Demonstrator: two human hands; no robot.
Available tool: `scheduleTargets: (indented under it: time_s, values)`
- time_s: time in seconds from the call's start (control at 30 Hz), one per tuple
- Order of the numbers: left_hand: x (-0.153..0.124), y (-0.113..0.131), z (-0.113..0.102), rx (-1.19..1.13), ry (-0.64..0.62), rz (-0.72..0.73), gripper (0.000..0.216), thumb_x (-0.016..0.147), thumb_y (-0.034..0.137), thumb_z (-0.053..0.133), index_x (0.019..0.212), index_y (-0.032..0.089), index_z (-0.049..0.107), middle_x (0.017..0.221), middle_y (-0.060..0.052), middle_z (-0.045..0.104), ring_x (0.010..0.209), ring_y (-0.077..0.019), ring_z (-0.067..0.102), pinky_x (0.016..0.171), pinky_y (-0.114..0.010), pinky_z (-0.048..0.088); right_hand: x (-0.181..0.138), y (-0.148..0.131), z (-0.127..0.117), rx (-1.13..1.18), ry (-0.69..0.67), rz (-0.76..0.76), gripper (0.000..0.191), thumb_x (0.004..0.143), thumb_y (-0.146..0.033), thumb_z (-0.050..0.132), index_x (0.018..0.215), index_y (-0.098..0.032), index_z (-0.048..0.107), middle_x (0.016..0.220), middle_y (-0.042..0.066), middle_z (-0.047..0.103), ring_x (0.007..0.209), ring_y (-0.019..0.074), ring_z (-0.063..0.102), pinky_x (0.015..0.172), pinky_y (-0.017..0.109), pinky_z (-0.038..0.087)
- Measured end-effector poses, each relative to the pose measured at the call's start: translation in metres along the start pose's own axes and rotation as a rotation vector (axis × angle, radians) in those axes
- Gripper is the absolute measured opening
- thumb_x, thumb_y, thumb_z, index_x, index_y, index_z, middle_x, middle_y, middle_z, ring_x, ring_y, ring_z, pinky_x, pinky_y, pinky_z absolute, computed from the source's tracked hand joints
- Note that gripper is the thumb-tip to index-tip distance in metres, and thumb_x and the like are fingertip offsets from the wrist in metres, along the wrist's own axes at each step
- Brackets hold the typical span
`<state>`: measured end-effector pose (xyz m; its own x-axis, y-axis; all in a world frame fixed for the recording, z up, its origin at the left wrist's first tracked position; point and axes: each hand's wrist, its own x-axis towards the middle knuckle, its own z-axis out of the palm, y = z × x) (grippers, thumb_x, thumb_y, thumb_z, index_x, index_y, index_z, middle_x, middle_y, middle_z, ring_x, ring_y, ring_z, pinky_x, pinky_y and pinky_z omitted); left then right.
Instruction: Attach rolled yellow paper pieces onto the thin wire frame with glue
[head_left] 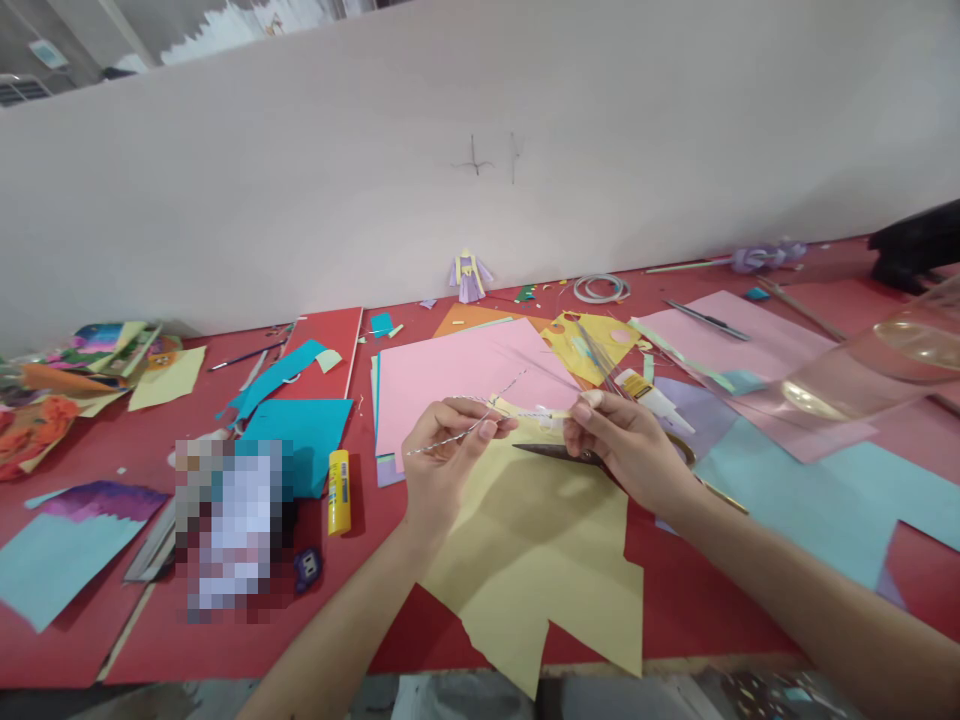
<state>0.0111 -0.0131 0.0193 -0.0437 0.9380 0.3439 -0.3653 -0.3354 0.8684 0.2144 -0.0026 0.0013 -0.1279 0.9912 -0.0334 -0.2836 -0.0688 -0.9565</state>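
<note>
A red tabletop [697,600] is bearing cut pale-yellow paper [555,590]. A yellow glue stick [339,492] is lying beside teal paper [296,435]. A coil [600,298] is resting farther back.

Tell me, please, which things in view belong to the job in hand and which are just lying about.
Likely in use:
twisted strands, held between left hand and right hand
perhaps scissors, by right hand

Apparently lying about:
glue stick
paper figure
teal paper

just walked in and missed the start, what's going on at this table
A person holds thin twisted strands in both hands: the left hand grips the branching end, the right hand pinches the other. Scissors and pale yellow paper lie below; a small paper figure is by the wall.
</note>
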Motion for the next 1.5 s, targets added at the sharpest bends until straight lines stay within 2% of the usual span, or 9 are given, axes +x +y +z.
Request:
scheduleTargets:
  time_s: [0.17,0.5,0.73,0.97,1.13,1.4,1.5]
  values:
    - [0.000,-0.001,0.002,-0.015,-0.017,-0.050,0.021,0.081,0.025,0.076,0.075,0.016,0.059,0.086,-0.001,0.069,0.077,-0.0180,0.075,0.074,-0.035,0.066,-0.003,0.003,-0.002,-0.154,-0.026,-0.022,0.030,0.087,-0.043,0.069,0.070,-0.019,0.063,0.065,0.000,0.065,0.058,0.0116,0.058,0.058,0.025,0.043]
    - [0.003,-0.005,0.004,0.008,-0.004,-0.148,0.025,0.078,0.030,0.079,0.073,0.015,0.059,0.084,-0.002,0.068,0.073,-0.0150,0.072,0.064,-0.028,0.063,-0.005,-0.002,0.004,-0.150,-0.068,-0.008,0.028,0.083,-0.042,0.073,0.071,-0.019,0.063,0.067,0.000,0.065,0.057,0.0113,0.058,0.059,0.025,0.045]
    - [0.006,-0.010,0.002,0.051,-0.023,-0.279,0.027,0.075,0.032,0.080,0.072,0.015,0.059,0.084,-0.002,0.068,0.073,-0.0132,0.069,0.061,-0.023,0.059,-0.005,-0.005,0.007,-0.198,-0.089,-0.015,0.028,0.082,-0.043,0.074,0.071,-0.019,0.065,0.061,0.000,0.063,0.057,0.0118,0.056,0.060,0.026,0.044]
    - [0.006,-0.012,0.002,0.035,-0.024,-0.284,0.028,0.073,0.033,0.081,0.071,0.015,0.059,0.082,-0.002,0.070,0.069,-0.0125,0.068,0.058,-0.023,0.056,-0.006,-0.007,0.008,-0.185,-0.055,0.011,0.031,0.078,-0.045,0.076,0.073,-0.018,0.063,0.063,-0.001,0.062,0.056,0.0112,0.055,0.058,0.026,0.043]
    - [0.007,-0.017,-0.002,0.104,-0.045,-0.380,0.023,0.077,0.035,0.078,0.085,0.016,0.069,0.077,-0.003,0.073,0.069,-0.0120,0.068,0.064,-0.022,0.056,-0.006,-0.012,0.011,-0.224,-0.066,0.051,0.036,0.075,-0.048,0.078,0.069,-0.017,0.061,0.061,0.000,0.062,0.056,0.0106,0.053,0.057,0.025,0.043]
    - [0.007,-0.012,-0.001,0.166,-0.071,-0.370,0.018,0.080,0.034,0.076,0.085,0.016,0.074,0.076,-0.003,0.075,0.059,-0.0089,0.064,0.063,-0.022,0.056,-0.007,-0.016,0.015,-0.289,-0.062,0.060,0.038,0.077,-0.051,0.075,0.070,-0.017,0.059,0.060,-0.001,0.061,0.054,0.0102,0.054,0.053,0.024,0.040]
    - [0.006,-0.011,0.000,0.163,-0.074,-0.363,0.017,0.080,0.033,0.075,0.086,0.017,0.075,0.077,-0.002,0.075,0.061,-0.0097,0.067,0.065,-0.022,0.057,-0.007,-0.014,0.014,-0.325,-0.049,0.048,0.038,0.078,-0.051,0.073,0.072,-0.017,0.060,0.059,-0.001,0.061,0.049,0.0082,0.049,0.047,0.023,0.035]
